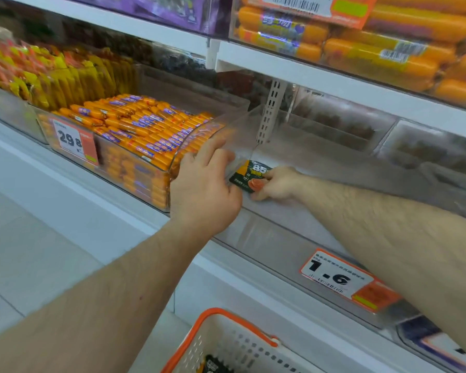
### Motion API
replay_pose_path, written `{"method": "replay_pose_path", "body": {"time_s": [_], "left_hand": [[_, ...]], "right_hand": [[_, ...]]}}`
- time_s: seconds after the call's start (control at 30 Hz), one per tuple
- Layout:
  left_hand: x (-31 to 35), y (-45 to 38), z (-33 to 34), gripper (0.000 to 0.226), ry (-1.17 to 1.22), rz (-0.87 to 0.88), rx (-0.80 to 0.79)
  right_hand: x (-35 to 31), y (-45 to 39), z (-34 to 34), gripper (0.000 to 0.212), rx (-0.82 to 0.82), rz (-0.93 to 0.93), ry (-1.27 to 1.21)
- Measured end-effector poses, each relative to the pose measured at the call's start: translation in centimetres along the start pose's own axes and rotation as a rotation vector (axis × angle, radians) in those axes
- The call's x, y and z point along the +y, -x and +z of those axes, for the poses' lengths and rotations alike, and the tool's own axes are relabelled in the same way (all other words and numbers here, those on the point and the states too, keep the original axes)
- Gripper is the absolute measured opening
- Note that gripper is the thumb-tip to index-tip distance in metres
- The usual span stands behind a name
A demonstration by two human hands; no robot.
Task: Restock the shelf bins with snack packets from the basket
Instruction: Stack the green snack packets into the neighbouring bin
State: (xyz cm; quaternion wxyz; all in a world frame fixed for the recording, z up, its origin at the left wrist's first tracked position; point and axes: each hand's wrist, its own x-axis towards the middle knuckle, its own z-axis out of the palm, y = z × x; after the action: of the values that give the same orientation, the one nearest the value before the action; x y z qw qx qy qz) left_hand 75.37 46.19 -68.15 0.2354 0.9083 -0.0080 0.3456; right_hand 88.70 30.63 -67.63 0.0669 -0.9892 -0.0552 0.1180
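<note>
The right hand pinches a dark snack packet low in the clear bin, seemingly lying leftward. The left hand, fingers relaxed, touches the packet's near end.

It was a shop. White shelves carried clear bins packed with orange sausages, orange price tags were stuck on the bin fronts, and a shopping basket stood below the shelves.

Dark green packet with orange patch, orange-rimmed white basket, orange sausages with purple labels.
</note>
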Motion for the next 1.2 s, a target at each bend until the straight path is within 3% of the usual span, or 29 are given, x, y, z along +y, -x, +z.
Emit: {"method": "replay_pose_path", "body": {"time_s": [0.17,0.3,0.43,0.53,0.57,0.63,0.77,0.87,0.97,1.07,1.13,1.2], "left_hand": [[0.2,0.0,-0.2,0.052,-0.003,0.007,-0.036],[0.2,-0.3,-0.5,0.051,0.002,0.058,-0.060],[1.3,1.0,-1.5,0.039,-0.026,0.043,0.027],[3.3,2.6,-3.1,0.028,0.067,0.211,0.101],[4.1,3.0,-3.8,0.022,0.114,0.261,0.053],[5.3,4.0,-4.8,0.007,0.133,0.248,-0.207],[6.0,6.5,-5.6,0.016,-0.117,0.172,-0.792],[5.1,9.2,-4.5,0.023,-0.184,0.151,-1.134],[4.4,12.0,-2.4,0.012,-0.256,0.199,-1.422],[4.2,13.5,-1.1,0.036,-0.413,0.225,-1.550],[4.4,14.1,-0.9,0.039,-0.438,0.249,-1.558],[4.7,14.3,-0.9,0.040,-0.412,0.234,-1.567]], "right_hand": [[-0.1,0.5,-0.4,0.077,-0.062,0.026,0.046],[-0.3,2.2,-1.2,0.064,-0.103,0.045,-0.094],[-1.5,5.3,-2.3,0.051,-0.003,0.034,-0.239],[-2.5,9.3,-3.2,0.037,0.151,-0.009,-0.354],[-2.6,11.1,-3.2,0.032,0.226,-0.038,-0.350],[-2.5,14.3,-2.5,0.022,0.420,-0.096,-0.205],[-1.2,18.4,0.0,0.009,0.893,-0.341,0.247],[0.0,20.7,3.3,0.006,1.212,-0.606,0.121],[1.5,23.0,9.6,0.007,1.096,-0.697,-0.077],[4.8,23.6,17.9,0.018,0.760,-0.545,-0.105],[6.6,23.7,22.4,0.024,0.425,-0.391,-0.077],[7.3,24.2,25.9,0.016,-0.020,-0.223,-0.047]]}}
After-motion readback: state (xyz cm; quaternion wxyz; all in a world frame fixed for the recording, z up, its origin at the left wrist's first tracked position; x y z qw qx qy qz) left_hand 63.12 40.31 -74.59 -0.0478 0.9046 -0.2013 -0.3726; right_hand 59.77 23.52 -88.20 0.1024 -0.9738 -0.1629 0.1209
